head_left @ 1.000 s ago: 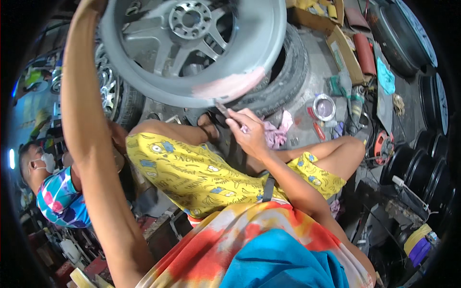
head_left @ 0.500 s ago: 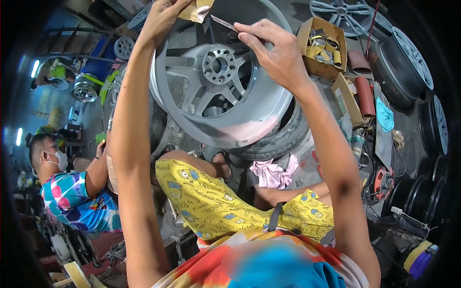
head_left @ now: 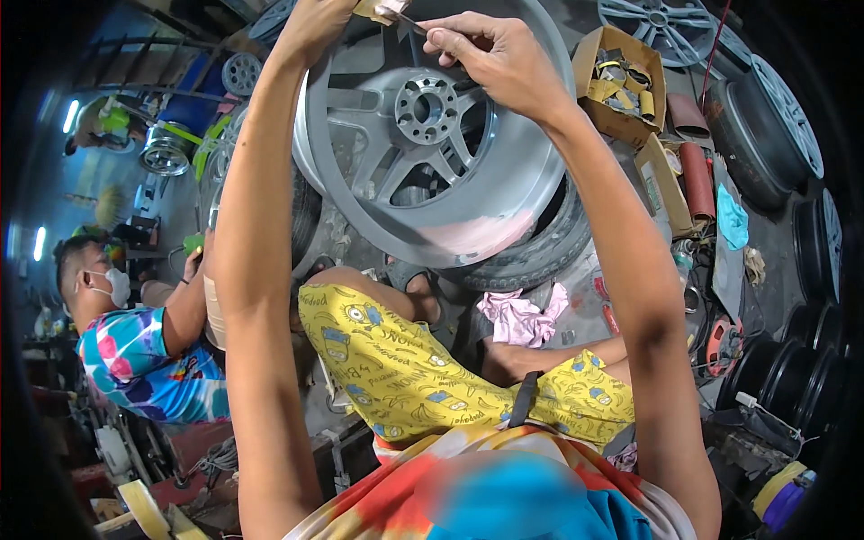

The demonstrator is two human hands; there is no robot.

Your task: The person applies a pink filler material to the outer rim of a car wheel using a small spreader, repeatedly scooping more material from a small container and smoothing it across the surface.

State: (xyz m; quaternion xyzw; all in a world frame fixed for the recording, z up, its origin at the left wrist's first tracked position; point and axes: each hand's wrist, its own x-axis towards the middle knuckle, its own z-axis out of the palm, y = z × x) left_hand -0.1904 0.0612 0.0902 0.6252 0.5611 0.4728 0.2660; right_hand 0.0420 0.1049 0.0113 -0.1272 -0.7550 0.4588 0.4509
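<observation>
With arms stretched toward twelve o'clock, a thin blade [head_left: 410, 23] is pinched by the right hand [head_left: 504, 58], a tan card [head_left: 371, 9] by the left hand [head_left: 310, 25], while the grey wheel [head_left: 432, 137] is smeared pink at five o'clock.

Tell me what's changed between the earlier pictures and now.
The right hand has moved up with its thin blade, from beside the pink patch on the wheel to the tan card in the left hand, which was out of view at first. The blade has reached the card's pale paste. The grip on the blade, the pink patch and the pink cloth look unchanged.
</observation>
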